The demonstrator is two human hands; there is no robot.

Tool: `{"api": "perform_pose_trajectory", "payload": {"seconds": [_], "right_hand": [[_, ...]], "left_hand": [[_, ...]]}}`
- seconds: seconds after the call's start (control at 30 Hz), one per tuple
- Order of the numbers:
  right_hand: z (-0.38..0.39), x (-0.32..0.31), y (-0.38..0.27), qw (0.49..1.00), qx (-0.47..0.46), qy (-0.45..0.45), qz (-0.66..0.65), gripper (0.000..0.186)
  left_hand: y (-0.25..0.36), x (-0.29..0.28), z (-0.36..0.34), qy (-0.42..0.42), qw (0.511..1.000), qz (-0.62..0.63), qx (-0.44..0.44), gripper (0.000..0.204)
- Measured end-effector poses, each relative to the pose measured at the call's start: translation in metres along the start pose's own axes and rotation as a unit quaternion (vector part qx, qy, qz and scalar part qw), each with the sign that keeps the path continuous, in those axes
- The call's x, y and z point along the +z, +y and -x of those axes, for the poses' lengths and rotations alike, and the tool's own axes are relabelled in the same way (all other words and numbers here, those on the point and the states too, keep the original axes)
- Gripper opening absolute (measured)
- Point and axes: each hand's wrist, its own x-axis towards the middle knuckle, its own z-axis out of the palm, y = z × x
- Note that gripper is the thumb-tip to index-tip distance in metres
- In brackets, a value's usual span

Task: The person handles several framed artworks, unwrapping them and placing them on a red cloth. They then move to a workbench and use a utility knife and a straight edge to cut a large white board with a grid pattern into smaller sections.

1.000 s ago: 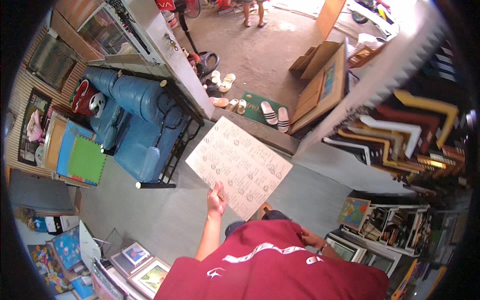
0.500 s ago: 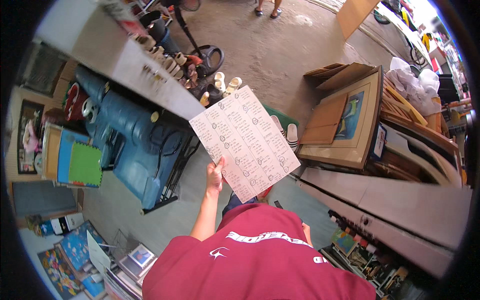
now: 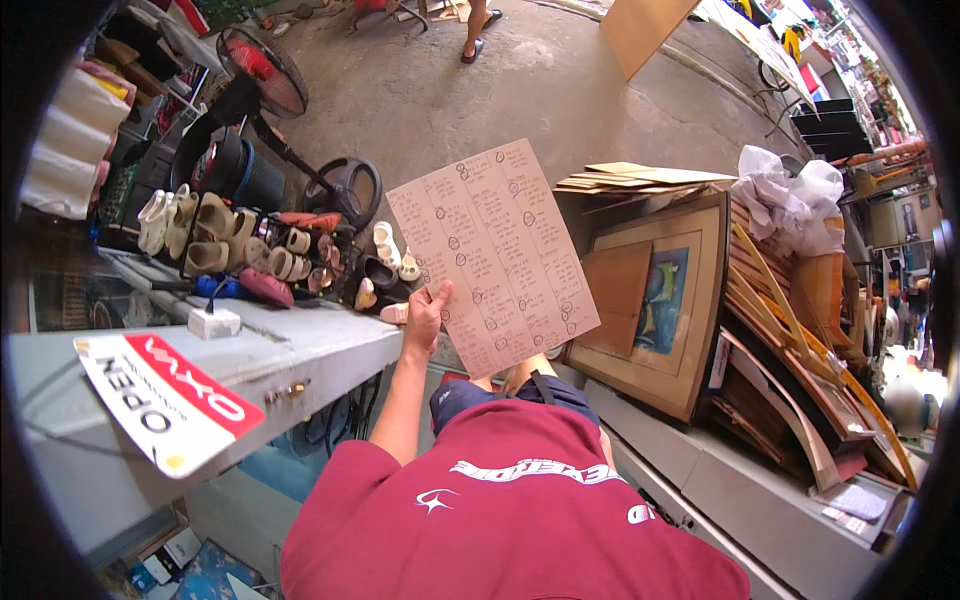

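My left hand (image 3: 426, 312) grips the left edge of a pale cardboard sheet (image 3: 500, 250) covered in handwritten columns and circled marks, with the thumb on its face. The sheet is held up in front of my legs and maroon shirt. My right hand is hidden behind my body; only a sliver of that arm shows at the shirt's right side. Just right of the sheet leans a framed picture (image 3: 662, 300) with a brown board across part of it.
A shoe rack (image 3: 240, 250), pedestal fan (image 3: 262, 70) and grey ledge with a red-white sign (image 3: 220, 405) are left. Stacked boards (image 3: 780, 360) and white bundled material (image 3: 785, 195) are right. Another person's legs (image 3: 470, 40) stand ahead on the concrete floor (image 3: 400, 100).
I have moved forward to the doorway: the blue couch has mostly left view, while shoes, fan and ledge have come in. The sheet is raised and turned more upright. The other person's legs have moved.
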Motion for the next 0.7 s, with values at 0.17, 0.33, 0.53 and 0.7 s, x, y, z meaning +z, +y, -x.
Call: {"api": "perform_pose_trajectory", "payload": {"seconds": [0.17, 0.33, 0.53, 0.7], "right_hand": [[-0.065, 0.023, -0.076, 0.999, -0.036, -0.028, 0.030, 0.028], [-0.150, 0.045, -0.161, 0.992, -0.095, -0.050, 0.061, 0.029], [-0.299, 0.026, -0.302, 0.957, -0.196, -0.082, 0.199, 0.032], [-0.392, -0.007, -0.423, 0.883, -0.114, -0.188, 0.415, 0.037]], "left_hand": [[0.034, 0.022, -0.080, -0.034, 0.999, -0.002, 0.023, 0.030], [0.060, 0.046, -0.161, -0.007, 0.999, -0.012, 0.036, 0.024], [0.069, 0.067, -0.317, 0.002, 0.997, 0.047, 0.054, 0.027], [0.091, 0.080, -0.439, -0.032, 0.998, 0.028, 0.047, 0.029]]}}
